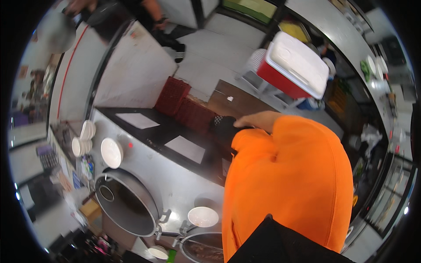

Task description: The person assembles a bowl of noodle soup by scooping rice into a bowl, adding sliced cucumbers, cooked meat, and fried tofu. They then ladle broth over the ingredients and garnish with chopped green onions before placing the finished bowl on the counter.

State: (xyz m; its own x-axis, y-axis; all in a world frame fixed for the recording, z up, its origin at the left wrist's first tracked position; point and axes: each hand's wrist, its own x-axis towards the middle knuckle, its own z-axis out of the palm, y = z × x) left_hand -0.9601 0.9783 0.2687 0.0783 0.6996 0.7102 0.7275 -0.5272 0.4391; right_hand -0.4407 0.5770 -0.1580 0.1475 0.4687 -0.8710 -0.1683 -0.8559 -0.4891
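A bare hand, which looks like my right hand (261, 120), reaches in from the right with its fingers bent over black fabric at the end of an orange sleeve (289, 175). Just left of those fingers is a black, white-dotted piece (222, 126). It could be a glove on my left hand or a cloth; I cannot tell which, and no fingers of my left hand show. Beneath it lie dark red crates (193, 115) and a black shelf strip (155, 136) with white rectangles.
A steel counter holds a large pot (127, 204), a white bowl (112, 152), another bowl (203, 216) and a second pot (204, 247). Beyond stands a red cooler with a white lid (298, 59) on a stool. Another person's leg (169, 41) is at the upper left.
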